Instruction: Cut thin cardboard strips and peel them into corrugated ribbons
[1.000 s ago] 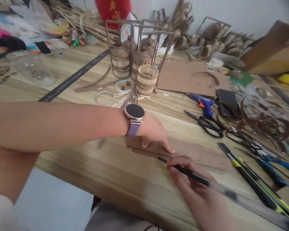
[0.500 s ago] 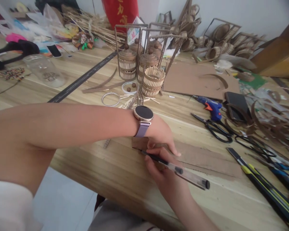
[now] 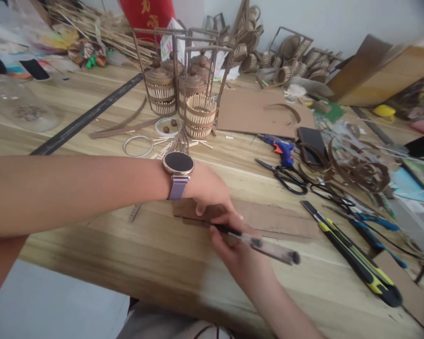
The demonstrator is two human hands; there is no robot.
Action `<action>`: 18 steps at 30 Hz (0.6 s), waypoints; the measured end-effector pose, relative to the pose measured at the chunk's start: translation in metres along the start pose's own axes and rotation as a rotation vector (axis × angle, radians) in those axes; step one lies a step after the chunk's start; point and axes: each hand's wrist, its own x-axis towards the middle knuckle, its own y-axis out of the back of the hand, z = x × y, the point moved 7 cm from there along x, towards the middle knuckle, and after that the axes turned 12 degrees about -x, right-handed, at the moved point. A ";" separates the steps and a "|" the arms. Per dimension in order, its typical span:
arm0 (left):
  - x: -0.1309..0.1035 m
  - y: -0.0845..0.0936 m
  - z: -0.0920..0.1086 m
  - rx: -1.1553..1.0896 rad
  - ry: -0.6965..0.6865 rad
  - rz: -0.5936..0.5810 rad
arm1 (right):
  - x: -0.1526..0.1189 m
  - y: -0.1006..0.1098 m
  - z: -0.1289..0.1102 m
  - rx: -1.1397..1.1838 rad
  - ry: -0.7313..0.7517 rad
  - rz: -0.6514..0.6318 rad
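Observation:
My left hand (image 3: 210, 188), with a watch (image 3: 178, 163) on its wrist, reaches across and presses down on a brown cardboard strip (image 3: 282, 219). Its thumb is apart from the fingers, whose tips are partly hidden behind my right hand. My right hand (image 3: 238, 245) pinches a clear-barrelled black pen (image 3: 272, 248), tilted low, with its tip at the strip's near edge. A dark line shows along that edge, left of the tip. The two hands are close together, the right one nearer to me.
Beyond my hands stand small lidded stick baskets (image 3: 160, 87) and an open one (image 3: 200, 113). To the right lie a blue glue gun (image 3: 281, 148), black scissors (image 3: 286, 178) and a yellow-black utility knife (image 3: 353, 256). Curled brown strips (image 3: 363, 169) lie behind them.
My view has swung right, so the scene sits further left. The pen in my right hand has slid rightward along the strip's edge. My left hand stays pressed on the strip.

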 end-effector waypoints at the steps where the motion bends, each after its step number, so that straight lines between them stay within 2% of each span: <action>1: 0.000 -0.006 0.001 0.052 -0.017 -0.107 | -0.002 0.008 0.007 -0.008 -0.023 -0.012; 3: 0.000 -0.016 0.001 0.143 -0.021 -0.271 | -0.009 0.029 0.029 -0.046 -0.096 -0.015; 4: 0.001 -0.017 -0.001 0.169 -0.006 -0.287 | -0.015 0.041 0.042 -0.091 -0.143 -0.033; 7: 0.003 -0.017 -0.003 0.190 0.016 -0.284 | -0.034 0.084 0.083 -0.305 -0.252 -0.010; 9: 0.004 -0.017 -0.003 0.182 0.017 -0.269 | -0.048 0.117 0.104 -0.475 -0.348 0.079; 11: 0.004 -0.017 -0.003 0.173 0.017 -0.262 | -0.058 0.136 0.114 -0.584 -0.458 0.103; 12: 0.004 -0.017 -0.003 0.172 0.018 -0.265 | -0.060 0.142 0.111 -0.603 -0.484 0.151; 13: 0.004 -0.018 -0.003 0.174 0.016 -0.272 | -0.059 0.142 0.102 -0.581 -0.461 0.197; 15: 0.004 -0.019 -0.004 0.183 0.015 -0.288 | -0.049 0.124 0.076 -0.392 -0.306 0.195; 18: 0.003 -0.018 -0.003 0.182 0.009 -0.280 | -0.029 0.072 0.034 -0.170 -0.113 0.042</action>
